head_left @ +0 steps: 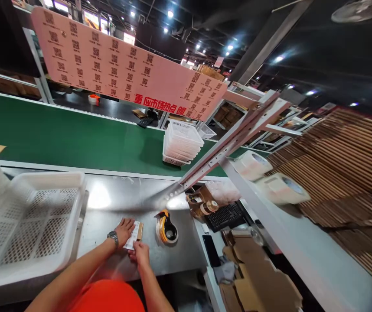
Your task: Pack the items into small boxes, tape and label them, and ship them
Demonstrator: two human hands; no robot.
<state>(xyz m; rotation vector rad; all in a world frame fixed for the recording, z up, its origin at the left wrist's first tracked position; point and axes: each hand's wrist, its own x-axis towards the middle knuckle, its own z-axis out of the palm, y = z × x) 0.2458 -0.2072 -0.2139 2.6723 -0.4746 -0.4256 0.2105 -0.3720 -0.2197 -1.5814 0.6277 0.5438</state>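
On the steel table (101,225) lies a small brown cardboard box (140,232) with a white printed label (132,241) across its top. My left hand (125,232), a watch on its wrist, rests flat on the label's left side with fingers stretched out. At the near right corner, my right hand (140,253) has its fingers closed on the label's edge. A yellow and black tape dispenser (166,228) stands to the right of the box, apart from both hands.
A large white plastic basket (80,195) stands at left. Behind runs a green conveyor belt (75,138) carrying stacked white baskets (183,141). To the right are a slanted metal post (225,151), a keyboard (226,216), a phone (211,250), tape rolls (282,187) and stacked cardboard (342,160).
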